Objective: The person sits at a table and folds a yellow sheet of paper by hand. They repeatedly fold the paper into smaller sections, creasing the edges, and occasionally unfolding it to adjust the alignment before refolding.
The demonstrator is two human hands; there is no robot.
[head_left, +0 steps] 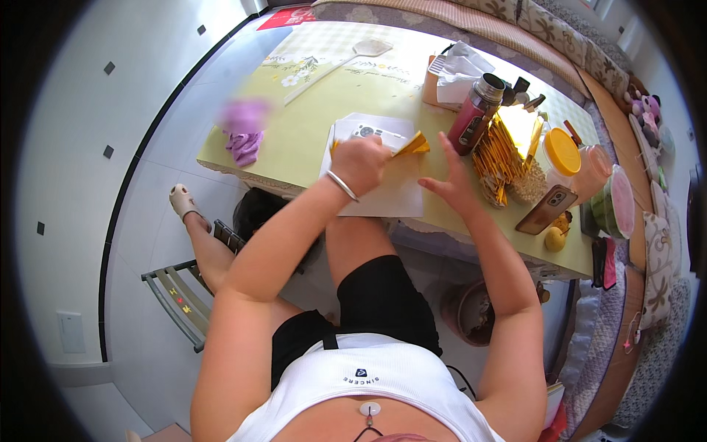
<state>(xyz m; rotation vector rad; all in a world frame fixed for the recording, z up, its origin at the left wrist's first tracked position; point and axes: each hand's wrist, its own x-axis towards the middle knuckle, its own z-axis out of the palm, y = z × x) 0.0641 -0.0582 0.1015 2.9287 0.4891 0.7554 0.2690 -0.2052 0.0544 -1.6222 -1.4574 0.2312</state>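
Observation:
My left hand [361,163], with a silver bangle at the wrist, is closed around a folded piece of gold paper [414,144]. One end of the gold paper sticks out to the right of my fist, and a bit of yellow shows at its left. Beneath lie white sheets of paper [401,199] at the table's near edge, with a white remote control [366,132] just beyond the fist. Just right of the gold paper, my right hand [453,180] is open, thumb and fingers apart, holding nothing. Right of it stands a pile of folded gold paper pieces [495,158].
A dark red thermos [477,114], a tissue box [440,85], a yellow-lidded jar [561,152] and a phone [545,208] crowd the table's right side. Purple cloth [245,147] lies at the left edge, a white fly swatter [335,68] behind. A bin [471,313] stands below.

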